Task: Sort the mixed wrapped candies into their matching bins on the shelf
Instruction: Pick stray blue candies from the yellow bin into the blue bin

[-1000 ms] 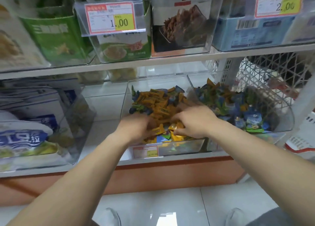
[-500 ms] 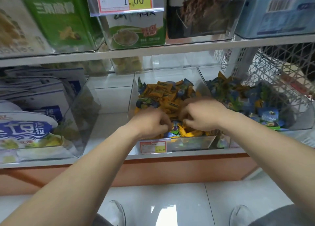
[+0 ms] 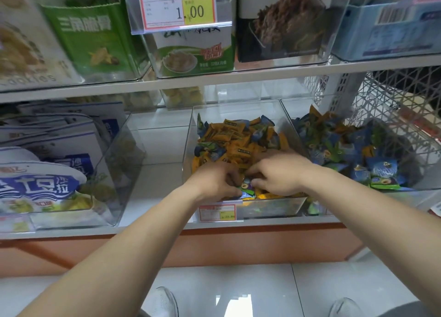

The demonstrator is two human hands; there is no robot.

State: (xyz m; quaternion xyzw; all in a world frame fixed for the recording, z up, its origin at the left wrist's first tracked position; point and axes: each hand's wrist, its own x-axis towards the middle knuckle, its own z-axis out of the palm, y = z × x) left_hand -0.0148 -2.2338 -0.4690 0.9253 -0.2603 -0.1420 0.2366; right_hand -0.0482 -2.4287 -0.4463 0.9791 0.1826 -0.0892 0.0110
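Note:
The middle clear bin (image 3: pixel 191 135) holds mostly orange wrapped candies (image 3: pixel 235 142) with some blue-green ones mixed in. The right clear bin (image 3: pixel 410 190) holds mostly blue-green candies (image 3: pixel 381 171) and a few orange ones. Both my hands are at the front of the middle bin, fingers curled into the pile. My left hand (image 3: pixel 213 183) and my right hand (image 3: pixel 280 175) meet at one blue-green candy (image 3: pixel 245 189), and the fingertips of both pinch it. The candies under my palms are hidden.
A price tag (image 3: pixel 217 212) sits on the middle bin's front. At left, a clear bin (image 3: pixel 119 173) holds blue-and-white snack bags. The upper shelf (image 3: pixel 238 77) carries boxed snacks just above. A white wire basket (image 3: pixel 393 97) stands at right. There is tiled floor and my shoes below.
Both hands have drawn closer together at the bin's front, and their fingers have closed on a blue-green candy. The view has moved nearer to the shelf.

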